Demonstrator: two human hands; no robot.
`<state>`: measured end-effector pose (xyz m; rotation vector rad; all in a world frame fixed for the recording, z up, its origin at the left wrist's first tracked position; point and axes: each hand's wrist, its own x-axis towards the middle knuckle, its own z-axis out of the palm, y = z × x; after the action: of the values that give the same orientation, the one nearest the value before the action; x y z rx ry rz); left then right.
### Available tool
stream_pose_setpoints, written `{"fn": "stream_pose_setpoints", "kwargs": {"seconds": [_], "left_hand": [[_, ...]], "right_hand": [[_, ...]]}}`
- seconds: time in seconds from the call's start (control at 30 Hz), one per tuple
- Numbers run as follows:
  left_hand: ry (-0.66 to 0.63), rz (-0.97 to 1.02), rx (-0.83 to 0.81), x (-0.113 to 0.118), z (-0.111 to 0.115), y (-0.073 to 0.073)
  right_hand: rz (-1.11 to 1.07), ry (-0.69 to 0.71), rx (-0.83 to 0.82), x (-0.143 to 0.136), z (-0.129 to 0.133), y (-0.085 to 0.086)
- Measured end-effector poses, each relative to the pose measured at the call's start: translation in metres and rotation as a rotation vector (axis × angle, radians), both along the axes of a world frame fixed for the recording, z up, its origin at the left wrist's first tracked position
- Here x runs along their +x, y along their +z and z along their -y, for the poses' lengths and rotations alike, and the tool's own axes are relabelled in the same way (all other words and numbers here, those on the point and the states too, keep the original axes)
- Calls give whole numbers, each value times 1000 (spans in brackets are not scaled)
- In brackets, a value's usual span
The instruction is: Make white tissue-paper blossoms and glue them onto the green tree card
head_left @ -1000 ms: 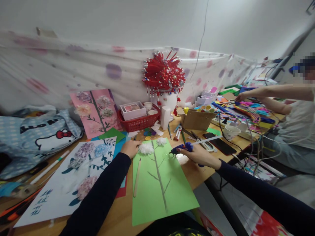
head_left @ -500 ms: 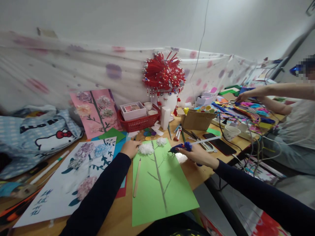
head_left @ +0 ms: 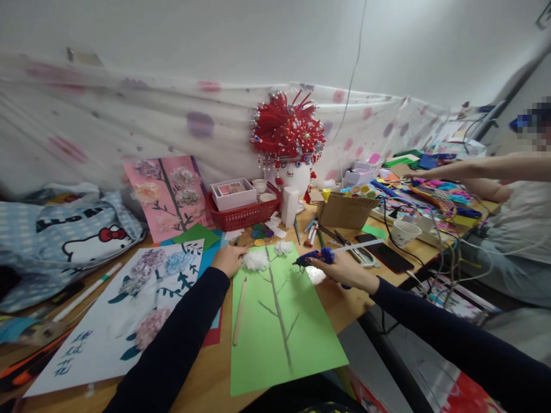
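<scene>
A green sheet (head_left: 258,361) with a painted grey branch lies in front of me, two white fluffy clumps (head_left: 255,260) near its top. My right hand (head_left: 344,268) grips a blue glue gun (head_left: 317,257), its tip just above the sheet's upper right, where clear glue shows. A white stick extends from the gun's back. At the sheet's upper left corner rests my left hand (head_left: 228,260), its fingers bent together beside a clump; whatever they may hold is hidden. A pointed wooden stick (head_left: 240,310) lies on the sheet's left side.
Left are a white flower picture (head_left: 103,338) and a checked bag (head_left: 86,241). Behind stand a red basket (head_left: 243,215), a beaded red headdress (head_left: 293,129) and a cardboard box (head_left: 346,211). At right are a phone (head_left: 390,255), a paper cup (head_left: 404,232), cables and another person's arms (head_left: 469,169).
The glue gun's tip has shifted slightly left and up over the sheet. My left hand has stayed put. The other person's hand has moved left over the materials.
</scene>
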<state>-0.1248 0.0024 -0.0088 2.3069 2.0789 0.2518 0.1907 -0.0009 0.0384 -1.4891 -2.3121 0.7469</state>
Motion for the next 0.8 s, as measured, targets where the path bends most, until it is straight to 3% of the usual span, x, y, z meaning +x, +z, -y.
{"fn": "stream_pose_setpoints", "kwargs": {"seconds": [0.17,0.47,0.8], "left_hand": [[-2,9,9,0,-1,0],[-9,24,19,-3,-2,-4],[-21,28,14,-2,-2,-3]], "right_hand": [[-5,15,-73,-2,3,4],[77,79,81,-10,-2,1],[-58,96,-11,-10,3,11]]}}
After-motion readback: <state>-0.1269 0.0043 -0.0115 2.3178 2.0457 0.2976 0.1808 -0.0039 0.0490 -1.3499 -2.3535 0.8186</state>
